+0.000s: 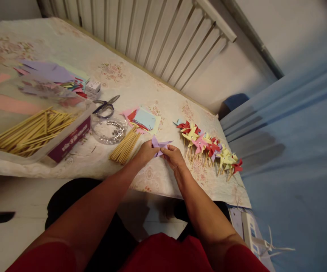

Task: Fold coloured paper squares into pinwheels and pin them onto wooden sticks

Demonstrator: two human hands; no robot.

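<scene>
A purple paper pinwheel (159,144) is held between both hands just above the table's near edge. My left hand (146,152) pinches its left side and my right hand (174,155) pinches its right side. A small bundle of wooden sticks (125,146) lies just left of my left hand. To the right of my right hand lies a row of finished red, yellow and pink pinwheels (208,146) on sticks.
A clear round dish of small metal bits (109,130), scissors (106,105), cut coloured squares (144,120), a clear box of sticks (30,132) and coloured paper sheets (48,71) lie on the floral tablecloth (75,56). A radiator (152,34) stands behind; blue fabric (293,151) hangs right.
</scene>
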